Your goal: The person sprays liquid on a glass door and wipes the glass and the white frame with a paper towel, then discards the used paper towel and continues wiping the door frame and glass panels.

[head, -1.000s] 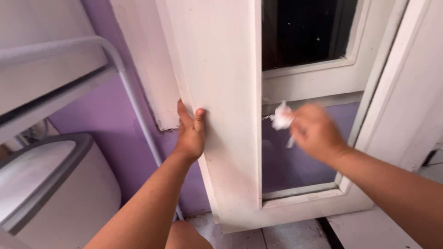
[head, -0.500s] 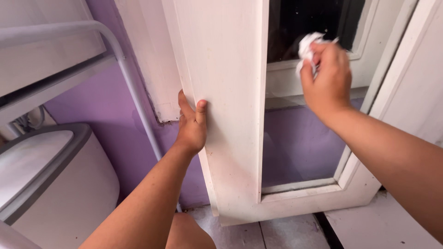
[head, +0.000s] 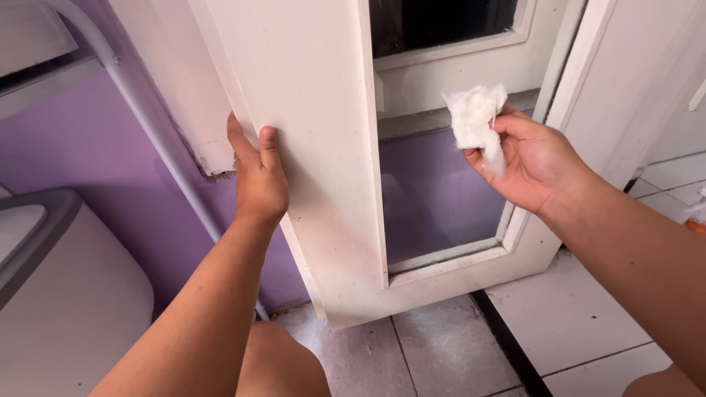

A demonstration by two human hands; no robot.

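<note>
Single head view, looking down, close on door (head: 309, 110) edge.

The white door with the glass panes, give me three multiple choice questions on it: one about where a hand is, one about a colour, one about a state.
1. Where is the left hand?
A. On the door's edge
B. On the floor
C. On the grey bin

2. What colour is the wall?
A. Green
B. Purple
C. Yellow

3. How is the white wad held?
A. Lying on the tiles
B. Stuck to the glass
C. Pinched in the right hand

Answers: 1 A, fingers wrap the edge; 2 B, purple shows beside the door; 3 C, fingertips grip it off the pane.
</note>
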